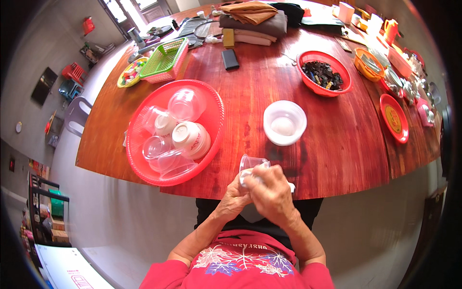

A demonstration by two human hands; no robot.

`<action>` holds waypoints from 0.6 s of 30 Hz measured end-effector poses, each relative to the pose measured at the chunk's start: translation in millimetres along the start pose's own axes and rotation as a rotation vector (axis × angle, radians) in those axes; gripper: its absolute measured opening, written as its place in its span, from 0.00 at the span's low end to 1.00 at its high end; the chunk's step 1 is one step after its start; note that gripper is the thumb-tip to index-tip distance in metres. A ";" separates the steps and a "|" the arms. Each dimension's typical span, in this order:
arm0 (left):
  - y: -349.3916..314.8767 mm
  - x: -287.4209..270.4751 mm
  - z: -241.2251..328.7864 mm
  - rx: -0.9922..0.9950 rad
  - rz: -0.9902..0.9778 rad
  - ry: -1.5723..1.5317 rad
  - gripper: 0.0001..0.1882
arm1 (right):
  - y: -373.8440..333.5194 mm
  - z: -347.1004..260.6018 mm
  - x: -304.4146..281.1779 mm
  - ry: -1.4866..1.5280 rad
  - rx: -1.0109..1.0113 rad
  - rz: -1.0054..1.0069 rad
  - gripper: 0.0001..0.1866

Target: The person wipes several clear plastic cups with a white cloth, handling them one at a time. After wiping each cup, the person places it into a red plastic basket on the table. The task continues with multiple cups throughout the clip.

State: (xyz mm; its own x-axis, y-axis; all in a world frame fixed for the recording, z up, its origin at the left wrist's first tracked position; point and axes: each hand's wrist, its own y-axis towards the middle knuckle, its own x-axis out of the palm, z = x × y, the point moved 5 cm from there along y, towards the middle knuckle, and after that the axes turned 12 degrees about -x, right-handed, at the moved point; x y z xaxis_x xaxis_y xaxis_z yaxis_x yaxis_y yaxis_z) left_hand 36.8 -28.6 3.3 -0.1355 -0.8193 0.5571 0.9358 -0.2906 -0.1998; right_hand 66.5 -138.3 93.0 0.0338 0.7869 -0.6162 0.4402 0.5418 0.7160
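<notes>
At the table's front edge my left hand [233,198] is closed around a clear plastic cup [248,162], held tilted. My right hand [273,192] is closed over the cup, gripping a white tissue or cloth [291,187] that shows at both sides of its fingers. Just beyond the hands stands a stack of translucent white plastic bowls [285,137]. To the left, a large red plastic basket [215,108] holds several clear plastic cups [185,103] and some white paper cups [190,136] lying upside down or on their sides.
A red basket [347,86] of dark small pieces stands at the right, near a red oval tray [403,130] and an orange basket [365,72]. Far left are a green basket [168,55] and a yellow bowl [126,84]. A black phone-like case [230,59] and folded cloths [255,29] lie farther back.
</notes>
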 end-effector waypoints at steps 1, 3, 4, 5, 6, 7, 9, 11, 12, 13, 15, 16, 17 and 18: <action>1.0 2.0 2.0 0.004 -0.009 0.036 0.32 | -4.9 -8.7 5.7 -0.049 -0.053 -0.020 0.20; 2.4 7.0 5.9 0.010 -0.024 0.107 0.33 | -8.0 -8.5 5.6 -0.077 -0.068 0.002 0.20; 0.4 4.5 0.3 -0.033 -0.047 0.085 0.33 | -5.8 -3.9 2.6 -0.073 -0.057 0.010 0.20; -1.6 2.2 -5.4 -0.076 -0.070 0.063 0.33 | -3.1 0.9 0.5 -0.070 -0.045 0.019 0.20; -2.4 11.1 -2.5 -0.063 -0.105 0.059 0.32 | 0.0 8.2 -1.6 -0.077 -0.004 0.063 0.18; -2.5 16.5 -0.4 -0.066 -0.160 0.189 0.30 | 1.2 16.9 -0.5 -0.109 0.040 0.051 0.15; -4.8 16.5 -5.4 -0.064 -0.083 0.220 0.29 | 3.2 35.6 -0.3 0.090 0.142 0.050 0.12; -1.4 21.5 2.6 0.138 -0.097 0.474 0.28 | 0.0 56.2 5.5 0.199 0.252 0.028 0.11; 0.1 19.7 2.2 0.148 -0.091 0.485 0.28 | -0.3 61.5 7.8 0.259 0.314 -0.020 0.11; 2.0 18.4 1.6 0.157 -0.087 0.494 0.28 | 0.5 64.8 11.4 0.317 0.376 -0.069 0.12; 6.4 11.6 -9.4 -0.011 -0.084 0.266 0.29 | 4.7 50.0 10.6 0.204 0.197 -0.075 0.12; 6.1 11.8 -2.9 -0.028 -0.080 0.219 0.30 | 4.2 40.7 10.5 0.148 0.110 -0.076 0.12; 7.2 5.4 -5.5 -0.004 -0.078 0.192 0.30 | 4.6 31.9 12.6 0.065 0.076 -0.080 0.14; 9.1 -6.1 -12.3 0.022 -0.072 0.164 0.30 | 4.8 21.2 15.4 0.014 0.031 -0.087 0.16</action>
State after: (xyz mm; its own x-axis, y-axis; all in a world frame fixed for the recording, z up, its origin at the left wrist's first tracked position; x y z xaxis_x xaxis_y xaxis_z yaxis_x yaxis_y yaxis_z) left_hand 42.1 -32.3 -11.8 -0.2517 -0.8669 0.4303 0.9284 -0.3418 -0.1456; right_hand 88.1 -129.8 79.9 -0.0184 0.7418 -0.6703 0.4687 0.5986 0.6496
